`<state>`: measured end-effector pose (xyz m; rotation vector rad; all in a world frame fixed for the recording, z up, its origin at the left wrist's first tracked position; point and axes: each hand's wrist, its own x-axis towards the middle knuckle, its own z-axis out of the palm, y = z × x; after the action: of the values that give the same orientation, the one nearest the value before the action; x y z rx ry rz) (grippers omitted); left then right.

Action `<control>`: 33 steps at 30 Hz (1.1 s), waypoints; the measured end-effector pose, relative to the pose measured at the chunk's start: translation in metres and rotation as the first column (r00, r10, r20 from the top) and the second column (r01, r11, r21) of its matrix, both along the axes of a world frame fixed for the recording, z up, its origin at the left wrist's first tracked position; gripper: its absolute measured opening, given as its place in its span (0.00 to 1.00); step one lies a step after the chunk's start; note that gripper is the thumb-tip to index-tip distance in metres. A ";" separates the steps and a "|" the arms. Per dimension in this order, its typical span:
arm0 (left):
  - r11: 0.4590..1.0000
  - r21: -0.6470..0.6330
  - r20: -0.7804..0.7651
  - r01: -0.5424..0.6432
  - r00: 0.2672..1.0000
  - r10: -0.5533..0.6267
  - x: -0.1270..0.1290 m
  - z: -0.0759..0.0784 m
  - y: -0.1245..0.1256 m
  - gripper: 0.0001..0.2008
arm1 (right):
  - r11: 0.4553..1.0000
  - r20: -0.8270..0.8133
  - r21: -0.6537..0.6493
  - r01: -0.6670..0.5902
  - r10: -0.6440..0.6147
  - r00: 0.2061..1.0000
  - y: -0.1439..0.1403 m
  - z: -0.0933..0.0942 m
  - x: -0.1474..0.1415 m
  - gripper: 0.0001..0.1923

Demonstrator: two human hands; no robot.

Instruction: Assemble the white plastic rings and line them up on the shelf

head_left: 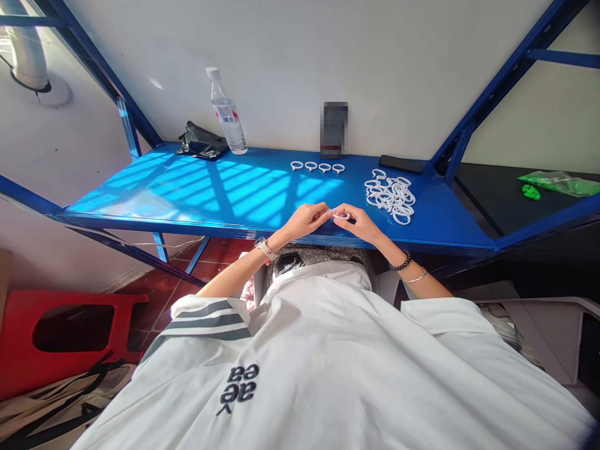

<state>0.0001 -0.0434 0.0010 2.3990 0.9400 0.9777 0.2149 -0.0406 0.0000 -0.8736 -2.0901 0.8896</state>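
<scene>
A white plastic ring (341,217) is held at the near edge of the blue table (262,206). My right hand (359,222) has its thumb and fingers closed on the ring. My left hand (307,220) is pinched shut right at the ring's left side, fingertips almost meeting the right ones. A small pale bit shows between those fingertips, too small to make out. Beyond the hands, several similar white rings (324,167) stand in a row. To the right lies a loose pile of white rings (390,195).
At the back stand a water bottle (229,119) and a dark blurred upright object (334,130). A black plastic bag (201,142) lies beside the bottle. A black phone (400,164) lies behind the pile. Blue frame posts (497,75) rise at both sides. A red stool (70,331) is at lower left.
</scene>
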 end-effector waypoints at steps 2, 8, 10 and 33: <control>1.000 -0.004 -0.001 -0.001 1.000 0.001 0.000 -0.001 0.000 0.25 | 1.000 -0.013 0.011 -0.008 0.009 1.000 0.000 0.000 0.000 0.19; 1.000 0.009 0.004 -0.004 1.000 0.004 0.001 -0.002 0.000 0.26 | 1.000 -0.037 0.015 -0.006 0.006 0.999 0.001 0.000 0.000 0.18; 1.000 0.014 0.012 0.001 1.000 -0.001 0.001 -0.002 0.000 0.26 | 1.000 -0.035 0.013 0.004 -0.003 0.999 0.001 0.000 0.000 0.18; 1.000 0.004 -0.023 -0.005 1.000 0.006 0.000 -0.002 0.001 0.22 | 0.999 -0.006 -0.025 0.022 -0.022 1.000 0.000 -0.001 0.002 0.16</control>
<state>0.0003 -0.0421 -0.0013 2.4167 0.9541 0.9572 0.2172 -0.0403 -0.0013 -0.9034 -2.0641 0.9076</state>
